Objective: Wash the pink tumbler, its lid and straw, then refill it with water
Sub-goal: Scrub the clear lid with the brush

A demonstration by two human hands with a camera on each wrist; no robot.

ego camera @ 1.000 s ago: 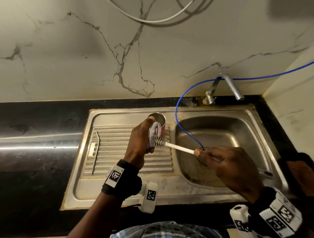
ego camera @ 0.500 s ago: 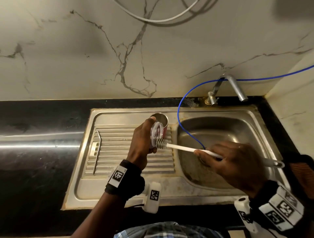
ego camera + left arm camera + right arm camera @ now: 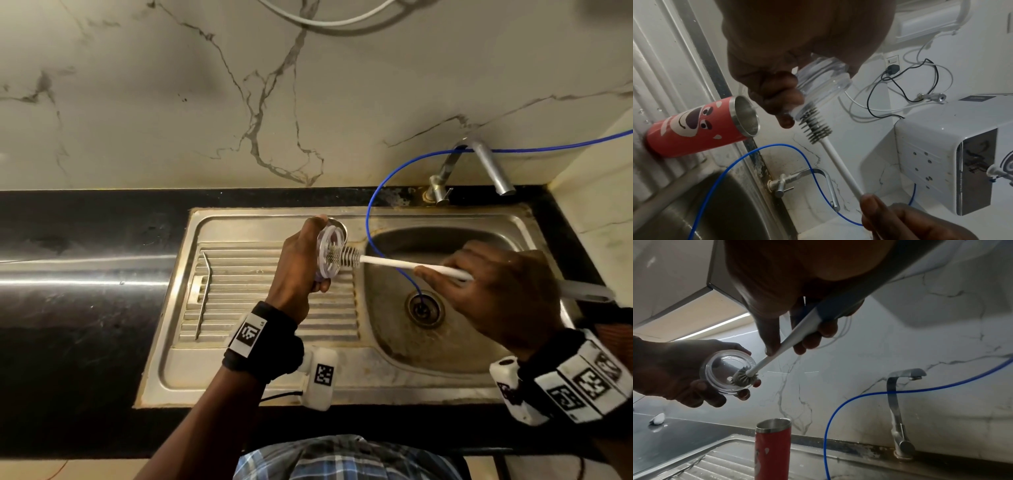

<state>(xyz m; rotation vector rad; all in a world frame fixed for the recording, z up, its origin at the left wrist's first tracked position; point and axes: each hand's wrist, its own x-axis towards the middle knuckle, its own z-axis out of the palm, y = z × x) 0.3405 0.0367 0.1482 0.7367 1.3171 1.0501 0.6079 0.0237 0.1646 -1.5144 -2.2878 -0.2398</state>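
Clear round plastic tumbler lid (image 3: 727,372), gripped on edge in the left hand (image 3: 294,265) above the sink's drainboard; right hand (image 3: 496,287) grips a white-handled bottle brush (image 3: 815,125) inside. Best: steady lid, twist bristles around rim.

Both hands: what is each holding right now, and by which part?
Left hand grips the clear lid around its rim. Right hand holds the bottle brush partway along its white handle.
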